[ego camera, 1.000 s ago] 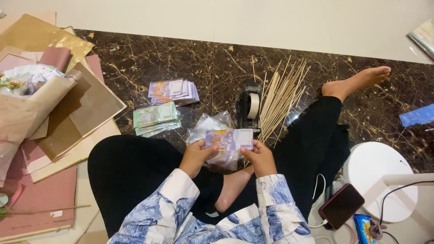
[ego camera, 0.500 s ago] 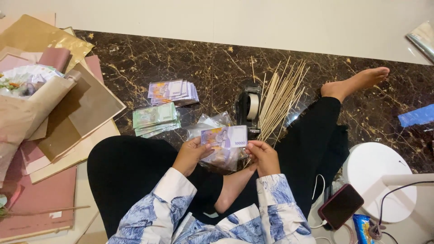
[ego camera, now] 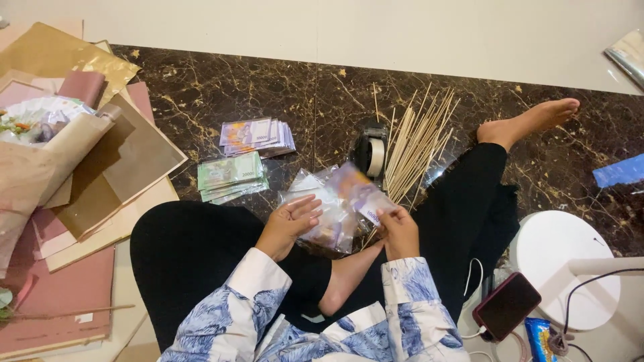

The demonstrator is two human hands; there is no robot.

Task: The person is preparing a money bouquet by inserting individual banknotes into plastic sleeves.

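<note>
I sit cross-legged on a dark marble floor. My right hand pinches a purple banknote in a clear plastic sleeve, which is blurred and tilted. My left hand lies open-fingered against a pile of clear plastic sleeves on my lap, touching it without gripping. Just beyond the hands lie a tape dispenser and a spread of thin wooden skewers.
A stack of green banknotes and a stack of purple ones lie on the floor ahead left. Sheets of brown and pink wrapping paper and a bouquet fill the left. A white round lamp base and a phone sit at right.
The sleeved banknote, held flat between both hands before, has swung to the right in my right hand. My left hand has let go of it and opened over the sleeves.
</note>
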